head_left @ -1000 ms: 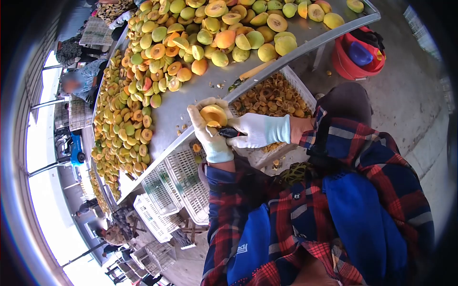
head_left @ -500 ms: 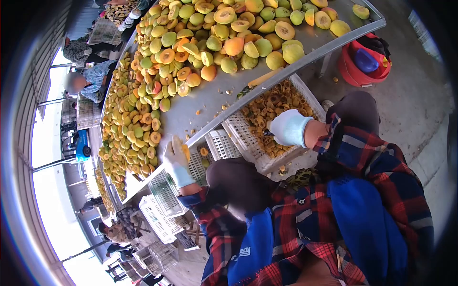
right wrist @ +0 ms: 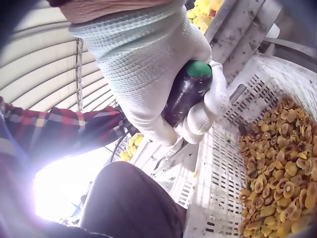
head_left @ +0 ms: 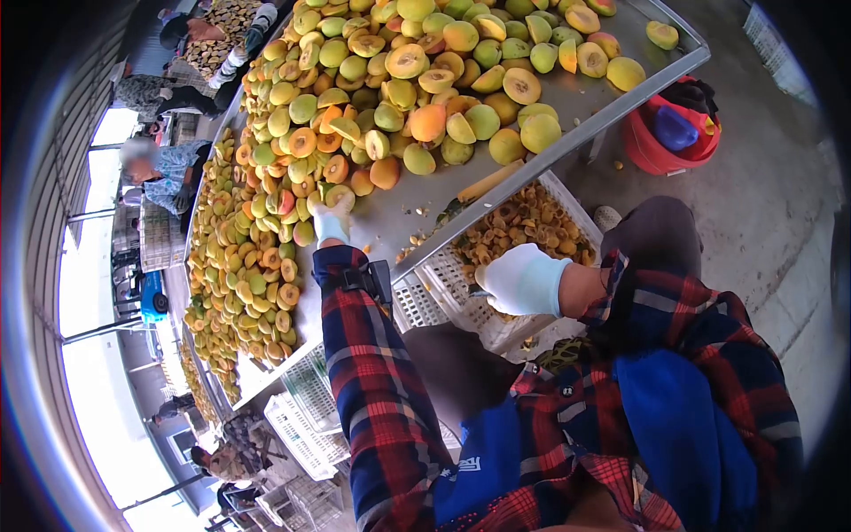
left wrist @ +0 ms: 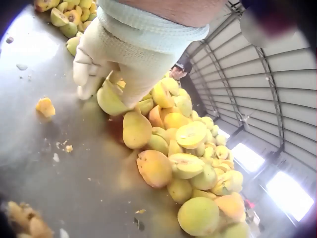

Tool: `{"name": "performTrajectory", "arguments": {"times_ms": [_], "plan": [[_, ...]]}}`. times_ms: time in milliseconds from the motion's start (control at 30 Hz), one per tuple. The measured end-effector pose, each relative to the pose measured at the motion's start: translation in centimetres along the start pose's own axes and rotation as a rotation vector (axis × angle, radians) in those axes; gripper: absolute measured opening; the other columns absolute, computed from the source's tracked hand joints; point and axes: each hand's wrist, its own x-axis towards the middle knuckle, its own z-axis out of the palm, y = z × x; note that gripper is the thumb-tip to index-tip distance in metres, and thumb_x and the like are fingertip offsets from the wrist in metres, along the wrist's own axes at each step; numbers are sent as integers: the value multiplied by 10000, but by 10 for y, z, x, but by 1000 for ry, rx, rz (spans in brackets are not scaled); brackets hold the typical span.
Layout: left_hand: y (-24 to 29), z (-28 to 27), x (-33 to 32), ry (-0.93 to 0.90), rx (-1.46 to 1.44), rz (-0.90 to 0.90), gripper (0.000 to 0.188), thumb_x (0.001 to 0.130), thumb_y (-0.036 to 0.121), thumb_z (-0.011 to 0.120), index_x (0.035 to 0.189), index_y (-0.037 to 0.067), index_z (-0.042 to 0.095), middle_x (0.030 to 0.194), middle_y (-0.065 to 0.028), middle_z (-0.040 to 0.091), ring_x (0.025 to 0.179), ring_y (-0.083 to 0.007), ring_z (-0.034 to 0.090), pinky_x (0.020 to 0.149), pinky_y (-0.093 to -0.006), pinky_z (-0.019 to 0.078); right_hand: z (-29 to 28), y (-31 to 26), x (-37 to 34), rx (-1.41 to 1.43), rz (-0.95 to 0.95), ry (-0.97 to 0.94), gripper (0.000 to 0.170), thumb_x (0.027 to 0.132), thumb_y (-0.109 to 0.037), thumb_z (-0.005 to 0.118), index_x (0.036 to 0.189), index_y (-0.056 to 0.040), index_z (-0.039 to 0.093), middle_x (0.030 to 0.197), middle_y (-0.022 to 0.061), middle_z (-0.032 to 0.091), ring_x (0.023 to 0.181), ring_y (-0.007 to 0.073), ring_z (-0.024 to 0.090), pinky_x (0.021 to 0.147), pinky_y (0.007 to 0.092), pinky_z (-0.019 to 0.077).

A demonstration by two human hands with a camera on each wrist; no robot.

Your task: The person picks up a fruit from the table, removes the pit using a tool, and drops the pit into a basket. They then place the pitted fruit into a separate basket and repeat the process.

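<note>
The gloved left hand (head_left: pixel 331 220) reaches to the near edge of the fruit pile on the metal table. In the left wrist view that hand (left wrist: pixel 116 62) pinches a greenish-yellow fruit piece (left wrist: pixel 111 98) between thumb and fingers. The gloved right hand (head_left: pixel 523 279) is over the white crate (head_left: pixel 443 288) of brown-orange pieces. Seen from the right wrist, the hand (right wrist: pixel 148 74) is curled round a dark handle (right wrist: pixel 187 91) with a green end; the tool's far end is mostly hidden.
The metal table (head_left: pixel 399 191) carries many halved fruits (head_left: pixel 443 80) and small scraps. A yellow-handled tool (head_left: pixel 490 181) lies at its edge. A red bucket (head_left: pixel 651 146) stands right; more white crates (head_left: pixel 306 424) stand below left. Other people are at far left.
The left hand first held a hollowed half beside the right hand's tool, moved away left, then reached up to the pile and took a piece. The right hand moved over the crate.
</note>
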Motion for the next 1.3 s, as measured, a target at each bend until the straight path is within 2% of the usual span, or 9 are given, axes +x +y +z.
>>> {"name": "performTrajectory", "arguments": {"times_ms": [67,267,433,533,667,800,867,1033,1300], "plan": [[3,7,-13,-80,-122,-99,372,741,202,771,980,37,538,661,-20,546,466,-125,476,412,-270,384,-1,-2,-1,-17,-8,-30,220,834,-262,614,889,-52,649,734,141,674,706,351,674,627,453,525],[23,-12,-70,-59,-228,144,434,803,111,730,1162,57,492,873,-39,605,550,-94,533,467,-202,404,-19,-8,-9,35,22,89,196,767,-145,580,855,-37,718,813,169,698,760,345,690,650,446,532],[74,-32,-168,-90,-497,417,536,865,66,668,1352,85,445,991,-71,625,615,-70,504,535,-178,411,-27,-14,-17,172,-78,354,347,863,-361,629,1126,-135,615,883,144,670,799,364,665,687,465,530],[69,-30,-198,-249,-958,247,592,856,79,688,1385,85,423,1053,-92,612,654,-80,490,579,-195,425,-25,-20,-15,261,-206,550,297,877,-345,624,1056,-109,604,860,151,657,783,378,649,670,455,526],[66,-18,-233,-527,-1368,12,590,954,459,505,1367,46,426,1082,-124,610,642,-130,495,559,-217,418,-23,-27,-9,382,-240,637,306,902,-365,605,1040,-96,558,806,157,629,753,393,627,645,470,501],[73,5,-253,-263,-1231,-163,685,932,647,403,1290,70,500,1037,-107,633,650,-136,534,479,-211,357,-19,-31,-3,316,-176,548,434,920,-405,581,1169,-55,516,782,177,624,742,400,627,641,468,496],[56,8,-248,-343,-1239,-105,670,943,650,380,1246,68,520,1028,-93,635,689,-141,569,477,-205,388,-13,-32,1,320,-174,556,456,921,-406,576,1172,-32,502,778,181,623,739,397,628,640,464,498],[57,21,-251,-116,-1137,8,615,980,588,364,1176,31,540,1052,-97,611,914,-186,603,797,-309,506,-9,-34,6,385,-175,521,413,907,-367,584,1140,-34,512,776,196,632,751,396,634,655,475,500],[50,29,-243,192,-707,271,413,1025,350,349,1087,2,563,997,-105,593,862,-180,590,780,-308,494,-16,-28,15,336,-192,390,349,897,-352,589,1013,-24,564,778,228,640,761,411,640,675,482,508]]}}
